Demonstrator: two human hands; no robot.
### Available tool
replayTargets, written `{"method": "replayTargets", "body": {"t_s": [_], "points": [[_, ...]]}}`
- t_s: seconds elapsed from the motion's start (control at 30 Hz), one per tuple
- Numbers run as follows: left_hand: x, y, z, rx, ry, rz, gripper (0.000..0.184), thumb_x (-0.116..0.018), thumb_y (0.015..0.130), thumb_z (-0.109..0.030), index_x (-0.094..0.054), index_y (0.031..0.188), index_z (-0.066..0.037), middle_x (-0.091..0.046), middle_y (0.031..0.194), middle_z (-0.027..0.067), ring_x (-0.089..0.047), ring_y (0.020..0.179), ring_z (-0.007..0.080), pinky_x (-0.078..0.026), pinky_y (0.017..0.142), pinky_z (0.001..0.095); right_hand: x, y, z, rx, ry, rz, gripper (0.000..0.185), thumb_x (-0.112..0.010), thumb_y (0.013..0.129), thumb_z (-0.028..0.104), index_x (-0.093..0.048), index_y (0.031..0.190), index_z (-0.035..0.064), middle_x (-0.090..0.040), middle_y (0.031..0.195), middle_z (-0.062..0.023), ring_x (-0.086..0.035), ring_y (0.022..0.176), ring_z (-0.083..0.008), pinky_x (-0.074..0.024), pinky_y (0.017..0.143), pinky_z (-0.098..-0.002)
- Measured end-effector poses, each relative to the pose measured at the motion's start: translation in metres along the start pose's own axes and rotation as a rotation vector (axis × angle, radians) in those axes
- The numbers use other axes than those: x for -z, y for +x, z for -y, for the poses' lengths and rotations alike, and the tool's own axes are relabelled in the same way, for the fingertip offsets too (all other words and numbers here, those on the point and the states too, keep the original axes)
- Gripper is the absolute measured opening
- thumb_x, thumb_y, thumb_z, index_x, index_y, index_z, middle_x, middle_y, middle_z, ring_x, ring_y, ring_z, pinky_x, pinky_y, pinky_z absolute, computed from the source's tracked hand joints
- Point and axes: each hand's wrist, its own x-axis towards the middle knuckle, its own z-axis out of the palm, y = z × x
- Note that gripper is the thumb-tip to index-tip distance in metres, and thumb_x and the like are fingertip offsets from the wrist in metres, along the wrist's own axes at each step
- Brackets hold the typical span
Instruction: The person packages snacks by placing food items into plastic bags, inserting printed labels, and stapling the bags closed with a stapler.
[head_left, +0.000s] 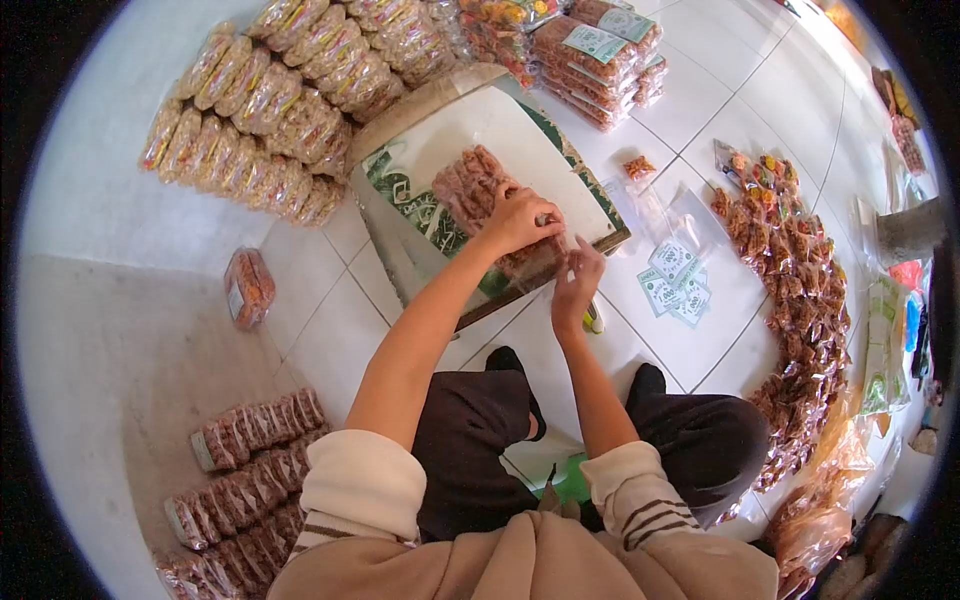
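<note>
on the white top of the low box in front of you, a clear plastic pack of brown snacks lies flat and slanted, its far end uncovered and its near end under your hands. your left hand rests over the pack, fingers bent and close together against it; you show no clear view of whether they clamp it. your right hand is at the pack's near right end, fingers slightly apart; whether they pinch the film, i cannot tell. on the tiled floor to the right of the box, you have green-and-white printed labels overlapping in a loose group, with clear plastic bags just beyond them. left of the box, a single labelled pack sits apart near the wall.
</note>
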Motion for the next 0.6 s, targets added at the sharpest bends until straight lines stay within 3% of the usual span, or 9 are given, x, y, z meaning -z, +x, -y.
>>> {"method": "replayTargets", "body": {"t_s": [0.07,0.1,0.17,0.23,0.3,0.4,0.5,0.6], "points": [[-0.002,0.001,-0.002,0.021,-0.023,0.004,0.019,-0.061,0.075,-0.038,-0.065,0.077,-0.019,-0.063,0.084,-0.0039,-0.052,0.091,0.0123,-0.019,0.093,0.0393,-0.003,-0.009,0.001,-0.398,0.342,-0.107,0.02,-0.059,0.075,-0.003,-0.054,0.095,-0.0017,-0.051,0.083,-0.012,-0.054,0.078,-0.0232,-0.0451,0.07,-0.0313],[-0.004,0.0,-0.003,0.04,-0.048,0.006,0.018,-0.062,0.074,-0.037,-0.065,0.076,-0.019,-0.062,0.085,-0.0043,-0.052,0.091,0.012,-0.019,0.093,0.0407,-0.005,-0.012,-0.002,-0.405,0.344,-0.105,0.02,-0.059,0.075,-0.003,-0.054,0.095,-0.0017,-0.051,0.083,-0.012,-0.054,0.078,-0.0232,-0.0451,0.07,-0.0313],[-0.009,-0.001,-0.006,0.006,-0.07,-0.074,0.016,-0.063,0.073,-0.035,-0.065,0.075,-0.019,-0.062,0.084,-0.0044,-0.052,0.092,0.0118,-0.019,0.093,0.0421,-0.007,-0.008,-0.004,-0.217,0.208,-0.103,0.009,-0.058,0.077,-0.001,-0.053,0.085,-0.0017,-0.054,0.081,-0.0114,-0.055,0.074,-0.0221,-0.046,0.066,-0.0298],[-0.013,0.001,-0.007,-0.031,-0.09,-0.16,0.014,-0.065,0.072,-0.033,-0.065,0.073,-0.019,-0.062,0.084,-0.0045,-0.052,0.093,0.0117,-0.018,0.094,0.0434,-0.01,-0.005,0.002,-0.283,0.257,-0.1,0.009,-0.057,0.077,-0.002,-0.054,0.085,-0.0006,-0.055,0.08,-0.012,-0.055,0.076,-0.0245,-0.045,0.068,-0.032],[-0.018,0.003,-0.011,-0.058,-0.107,-0.194,0.01,-0.067,0.07,-0.029,-0.064,0.072,-0.02,-0.061,0.084,-0.0051,-0.05,0.098,0.011,-0.014,0.095,0.0507,-0.012,-0.001,0.005,-0.353,0.298,-0.096,0.009,-0.056,0.076,-0.002,-0.055,0.084,0.0004,-0.056,0.079,-0.0127,-0.055,0.079,-0.0269,-0.0441,0.07,-0.0342],[-0.017,0.003,-0.013,-0.068,-0.087,-0.222,0.008,-0.066,0.07,-0.027,-0.064,0.07,-0.02,-0.061,0.084,-0.0046,-0.048,0.102,0.0099,-0.009,0.095,0.056,-0.015,0.006,0.002,-0.33,0.237,-0.1,0.01,-0.054,0.077,0.0,-0.057,0.086,-0.0002,-0.059,0.086,-0.0135,-0.056,0.082,-0.0277,-0.0439,0.071,-0.0362],[-0.015,0.004,-0.015,-0.06,-0.069,-0.177,0.008,-0.065,0.071,-0.027,-0.064,0.069,-0.019,-0.06,0.086,-0.0043,-0.047,0.103,0.0092,-0.008,0.093,0.0592,-0.015,0.002,-0.005,-0.348,0.219,0.042,0.019,-0.053,0.077,0.0,-0.057,0.095,-0.0006,-0.059,0.094,-0.0156,-0.055,0.09,-0.0303,-0.0431,0.076,-0.0368],[-0.02,0.005,-0.013,-0.084,-0.149,-0.167,0.009,-0.065,0.071,-0.026,-0.064,0.068,-0.018,-0.06,0.088,-0.0032,-0.048,0.102,0.0096,-0.008,0.094,0.0581,-0.017,-0.007,-0.004,-0.188,0.18,0.048,0.028,-0.052,0.075,-0.003,-0.056,0.102,-0.0005,-0.057,0.102,-0.0173,-0.053,0.097,-0.0326,-0.042,0.082,-0.036]]}}
